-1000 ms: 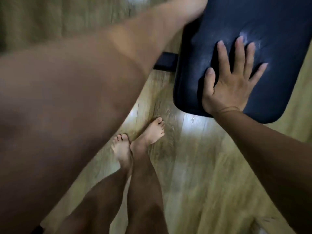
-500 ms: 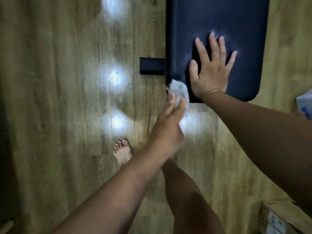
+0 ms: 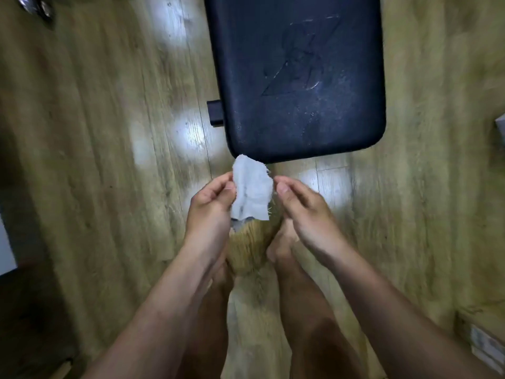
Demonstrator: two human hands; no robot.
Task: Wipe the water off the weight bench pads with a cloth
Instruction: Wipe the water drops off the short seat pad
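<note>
**Two hands hold a cloth just below the near edge of a wet weight bench pad**

Seen from above, looking down. The left hand [image 3: 210, 206] has its fingers curled, with thumb and fingertips pinching the left edge of a small white woven cloth [image 3: 252, 192] with frayed edges. The right hand [image 3: 303, 214] is curled too, and its thumb and fingertips nip the cloth's right edge. The cloth hangs crumpled between the two hands, in the air. Its top corner comes just up to the near edge of the bench pad, at the pad's near left corner; whether it touches the pad cannot be told.

The dark navy padded bench pad [image 3: 297, 64], a wide rectangle with rounded corners, fills the upper middle of the view beyond the hands. Pale water streaks and droplets [image 3: 308, 86] show on its surface, mostly in the centre and toward the near right.

A short black bar of the bench frame [image 3: 214, 114] sticks out from under the pad's left side. Below the pad and under the hands, two bare feet [image 3: 281, 242] stand on a light brown wood-plank floor [image 3: 109, 160]. Well to the near right of the pad sits a cardboard box [image 3: 483, 343], cut off by the picture's edge.
</note>
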